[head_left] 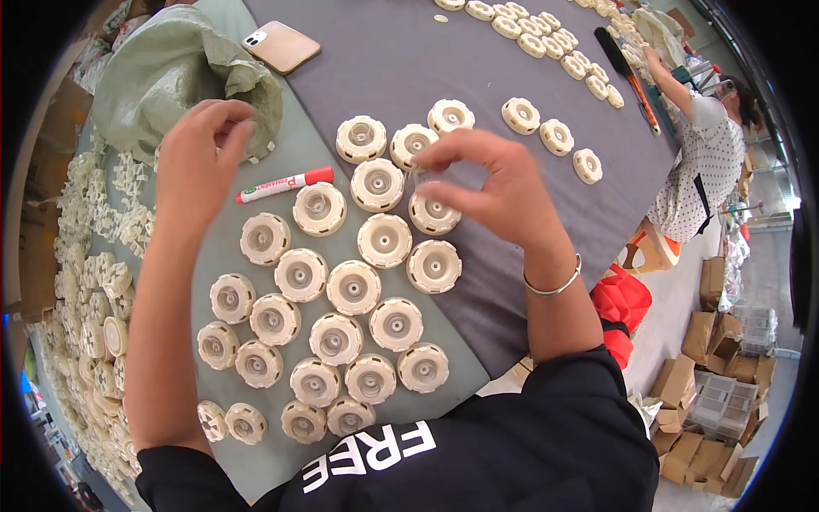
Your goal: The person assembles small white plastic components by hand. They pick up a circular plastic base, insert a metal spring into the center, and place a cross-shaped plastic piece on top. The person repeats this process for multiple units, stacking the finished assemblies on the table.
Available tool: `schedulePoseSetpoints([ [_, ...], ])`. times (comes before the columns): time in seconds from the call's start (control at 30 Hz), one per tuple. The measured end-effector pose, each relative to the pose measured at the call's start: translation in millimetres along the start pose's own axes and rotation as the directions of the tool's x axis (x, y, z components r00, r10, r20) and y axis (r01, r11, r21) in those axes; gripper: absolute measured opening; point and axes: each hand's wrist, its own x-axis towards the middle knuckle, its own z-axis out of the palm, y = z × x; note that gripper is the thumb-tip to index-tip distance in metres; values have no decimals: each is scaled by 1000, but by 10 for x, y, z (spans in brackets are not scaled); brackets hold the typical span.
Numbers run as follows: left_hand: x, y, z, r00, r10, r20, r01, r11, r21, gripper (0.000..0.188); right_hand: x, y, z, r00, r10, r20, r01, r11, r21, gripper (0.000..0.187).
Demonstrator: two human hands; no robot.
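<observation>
Rows of cream round plastic parts with notched rims (354, 288) lie across the middle of the table, many with a clear ring or coil in the centre. My right hand (490, 183) hovers over the upper ones, thumb and forefinger curved around what looks like a clear round piece (420, 177), blurred. My left hand (203, 158) is raised beside the green woven sack (162, 77), its fingers curled in toward the thumb. Whatever it may hold is hidden. Near it lies a red and white marker (284, 184).
A phone (282, 46) lies at the far left. Small pale plastic pieces (107, 196) and piled cream parts (94, 341) cover the left side. More round parts (546, 34) stand in rows at the far right, near a co-worker (704, 145). Cardboard boxes (708, 444) sit on the floor.
</observation>
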Motion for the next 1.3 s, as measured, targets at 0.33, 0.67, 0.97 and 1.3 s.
schedulePoseSetpoints([
  [0.33, 490, -857, 384, 934, -321, 154, 126, 702, 701, 40, -65, -73, 427, 938, -115, 327, 224, 921, -318, 21],
  [0.67, 972, -1556, 650, 873, -474, 117, 488, 859, -158, 44, 23, -69, 253, 987, -116, 111, 143, 949, -281, 15],
  [0.97, 997, -2584, 675, 981, 189, 43, -174, 765, 620, 44, 32, -24, 182, 994, -68, 83, 85, 972, -220, 12],
  [1.3, 532, -1016, 783, 968, -142, 208, 18, 862, 506, 34, -4, 54, -81, 999, -44, -21, 37, 964, -264, 8],
])
